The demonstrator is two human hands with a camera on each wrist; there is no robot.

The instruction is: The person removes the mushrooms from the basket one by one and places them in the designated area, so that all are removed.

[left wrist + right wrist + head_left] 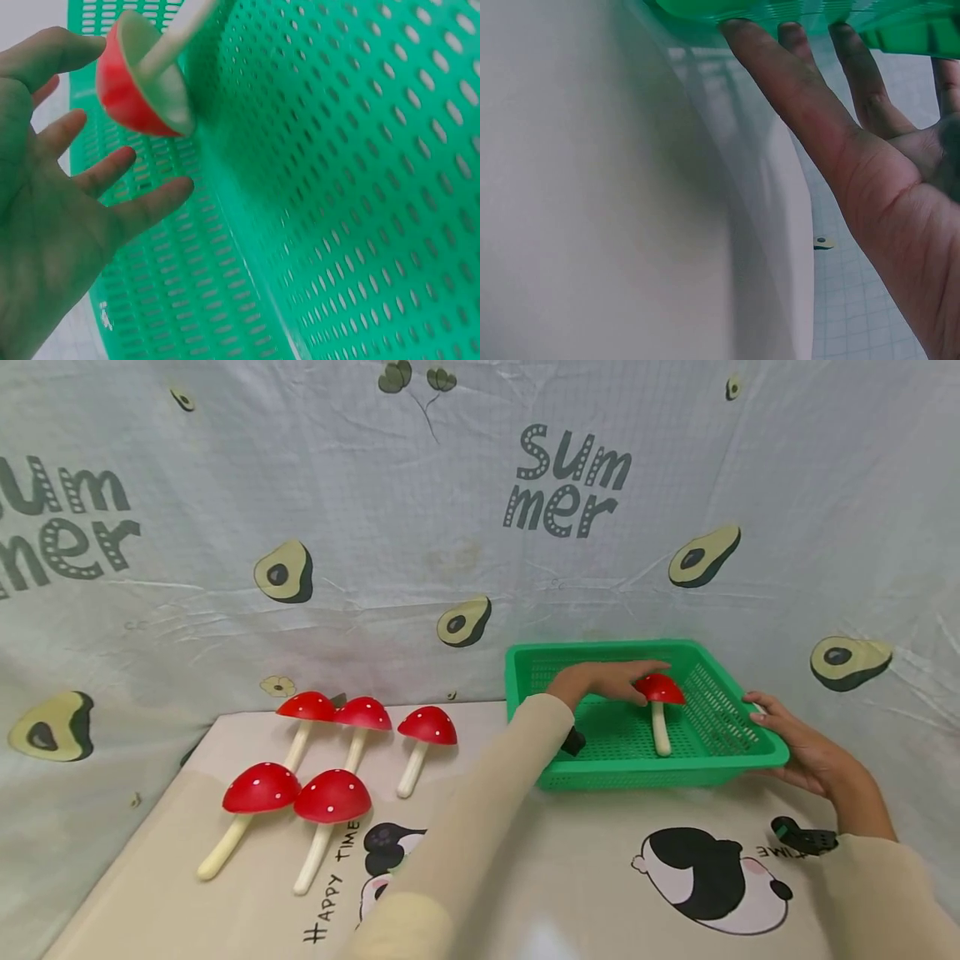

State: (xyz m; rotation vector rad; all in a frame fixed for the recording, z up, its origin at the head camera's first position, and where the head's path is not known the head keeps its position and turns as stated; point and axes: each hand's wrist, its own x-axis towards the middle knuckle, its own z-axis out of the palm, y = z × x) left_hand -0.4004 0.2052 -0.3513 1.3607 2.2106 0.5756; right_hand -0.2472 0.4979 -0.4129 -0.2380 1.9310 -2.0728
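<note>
In the head view, a toy mushroom with a white-dotted red cap and pale stem [660, 727] stands tilted inside a green plastic basket [637, 777]. My left hand [611, 681] reaches over the basket to the cap. The left wrist view shows the thumb at the edge of the red cap [124, 90], the other fingers spread apart. At the basket's right side is my right hand [798, 743], its fingers against the rim. In the right wrist view, extended fingertips touch the outside of the green basket [780, 11].
Several more red-capped mushrooms [333, 797] lie on the left of the table [577, 877], which has a panda-print cover. Behind the basket hangs a pale cloth [375, 635] printed with avocados. Dark straps sit at both wrists.
</note>
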